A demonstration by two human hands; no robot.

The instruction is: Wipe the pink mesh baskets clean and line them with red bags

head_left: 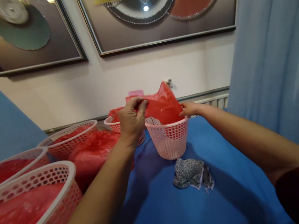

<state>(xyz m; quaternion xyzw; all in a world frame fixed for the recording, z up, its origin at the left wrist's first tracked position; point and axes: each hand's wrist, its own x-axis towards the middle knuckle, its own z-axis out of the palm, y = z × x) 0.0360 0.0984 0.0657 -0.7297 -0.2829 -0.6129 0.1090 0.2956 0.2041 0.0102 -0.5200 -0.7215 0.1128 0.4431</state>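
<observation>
A small pink perforated basket (169, 139) stands on the blue table (223, 189). A red plastic bag (161, 106) sits in its mouth and rises above the rim. My left hand (131, 118) pinches the bag's left edge just above the basket. My right hand (190, 108) grips the bag's right edge at the far rim. A folded grey patterned cloth (192, 174) lies on the table in front of the basket, apart from both hands.
Several more pink baskets lined with red bags stand to the left, among them one behind my left hand (114, 123) and one at the near left (41, 189). A loose red bag (93, 154) lies between them. Blue curtain (272, 57) hangs at right; framed pictures on the wall.
</observation>
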